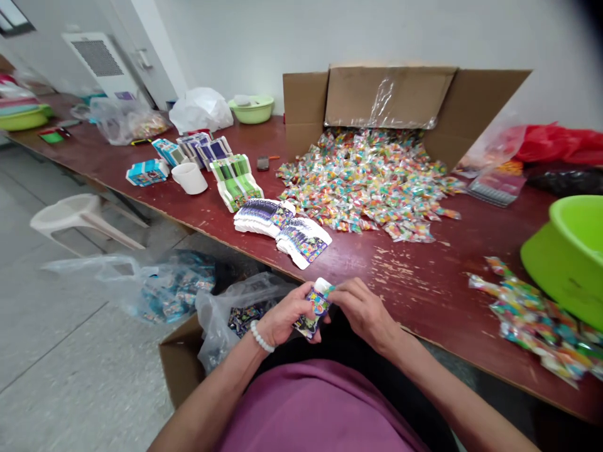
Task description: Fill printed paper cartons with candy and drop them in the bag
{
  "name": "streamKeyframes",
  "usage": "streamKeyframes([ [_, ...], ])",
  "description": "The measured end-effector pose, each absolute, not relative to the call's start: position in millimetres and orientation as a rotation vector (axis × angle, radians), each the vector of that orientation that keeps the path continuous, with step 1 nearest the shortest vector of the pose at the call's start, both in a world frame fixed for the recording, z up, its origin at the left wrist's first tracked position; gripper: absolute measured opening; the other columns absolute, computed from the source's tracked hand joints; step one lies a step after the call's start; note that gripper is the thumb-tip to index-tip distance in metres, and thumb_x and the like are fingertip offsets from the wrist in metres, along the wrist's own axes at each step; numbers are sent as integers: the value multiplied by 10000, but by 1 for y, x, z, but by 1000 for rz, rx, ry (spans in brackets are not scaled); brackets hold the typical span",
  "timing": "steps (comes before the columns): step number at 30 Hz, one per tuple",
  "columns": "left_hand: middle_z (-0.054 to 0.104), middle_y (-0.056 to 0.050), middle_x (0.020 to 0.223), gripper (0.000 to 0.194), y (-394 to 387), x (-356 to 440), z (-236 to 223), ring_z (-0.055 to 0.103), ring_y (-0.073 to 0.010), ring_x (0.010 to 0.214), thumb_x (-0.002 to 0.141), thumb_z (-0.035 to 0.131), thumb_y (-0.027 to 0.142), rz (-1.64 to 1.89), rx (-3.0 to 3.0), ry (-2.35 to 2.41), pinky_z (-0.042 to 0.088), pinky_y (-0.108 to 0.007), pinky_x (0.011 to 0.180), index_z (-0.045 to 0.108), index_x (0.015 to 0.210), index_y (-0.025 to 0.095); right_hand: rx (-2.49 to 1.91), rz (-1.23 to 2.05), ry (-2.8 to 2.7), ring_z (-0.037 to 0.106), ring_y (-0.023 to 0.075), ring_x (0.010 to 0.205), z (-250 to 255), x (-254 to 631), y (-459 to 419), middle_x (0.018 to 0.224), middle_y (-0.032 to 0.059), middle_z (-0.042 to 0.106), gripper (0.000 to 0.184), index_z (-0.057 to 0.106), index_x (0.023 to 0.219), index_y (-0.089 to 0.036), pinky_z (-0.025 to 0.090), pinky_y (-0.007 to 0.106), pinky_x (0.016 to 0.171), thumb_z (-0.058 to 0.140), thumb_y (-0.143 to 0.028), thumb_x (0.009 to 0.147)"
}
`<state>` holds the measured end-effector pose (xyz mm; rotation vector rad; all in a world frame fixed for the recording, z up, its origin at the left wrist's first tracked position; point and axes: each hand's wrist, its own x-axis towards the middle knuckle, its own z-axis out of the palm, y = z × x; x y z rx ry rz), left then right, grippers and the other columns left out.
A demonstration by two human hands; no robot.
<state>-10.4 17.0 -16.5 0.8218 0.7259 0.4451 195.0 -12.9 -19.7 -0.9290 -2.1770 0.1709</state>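
My left hand (291, 312) is closed around a small printed carton (316, 305), dark purple with colourful pictures, held tilted in front of my lap. The carton's white end flap stands up at the top. At that end the fingers of my right hand (362, 307) are pinched together. A bit of teal shows by the fingertips, too small to name. Just beyond my hands, fanned stacks of flat purple cartons (308, 242) lie on the dark red table (377, 276). Behind them is a large heap of wrapped candy packets (367, 179), spilling from a cardboard box (389, 97) on its side.
Green cartons (235, 179) and a white mug (189, 178) stand to the left. At right, a green basin (572, 251) stands beside more candy packets (537, 320). Below the table edge, a plastic-lined box (181, 358) holds dark packets. A white stool (82, 216) is at left.
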Motion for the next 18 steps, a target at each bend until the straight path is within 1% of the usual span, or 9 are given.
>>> streamKeyframes([
  [3,679,-39,798,567,22,-2,-11,623,-149,481,572,507,97,464,891,736,513,-237,429,517,1132,186,-1047,370,-1892,600,182,834,-18,198,-8,908,51,631,151,624,1028,-214,507,292,741,512,-124,979],
  [6,673,-31,812,578,25,5,-8,612,-120,520,569,513,95,485,978,790,507,-204,456,549,1140,179,-1216,434,-1756,608,208,913,-19,205,-3,991,66,611,103,641,1028,-221,511,325,786,598,-204,936],
  [8,666,-24,820,592,26,7,-7,600,-109,546,568,518,96,490,1021,821,502,-190,465,566,1152,182,-1338,515,-1705,612,236,950,-22,212,0,1041,79,620,194,641,1066,-217,513,355,802,669,-287,888],
  [10,659,-20,828,601,27,9,-7,592,-108,573,566,520,98,490,1044,828,501,-186,472,576,1157,189,-1404,743,-1665,634,226,863,-26,216,1,983,68,655,276,622,1097,-209,519,348,746,679,-364,876],
  [13,646,-21,829,585,28,9,-7,593,-124,634,579,526,106,487,1079,831,492,-180,475,587,1153,197,-1363,1123,-1498,632,180,708,-31,217,1,825,21,666,305,584,1052,-198,516,300,649,676,-428,874],
  [16,636,-21,825,548,27,7,-6,569,-111,601,611,530,116,463,1124,839,462,-171,463,589,1150,195,-1334,1200,-1273,634,173,681,-29,212,1,770,5,664,374,567,972,-198,515,279,613,775,-438,776],
  [18,631,-17,825,513,26,7,-4,545,-93,563,622,530,114,436,1158,834,443,-167,458,593,1125,192,-1317,1209,-1305,647,182,689,-23,210,1,773,20,687,325,613,934,-189,522,285,621,768,-431,782],
])
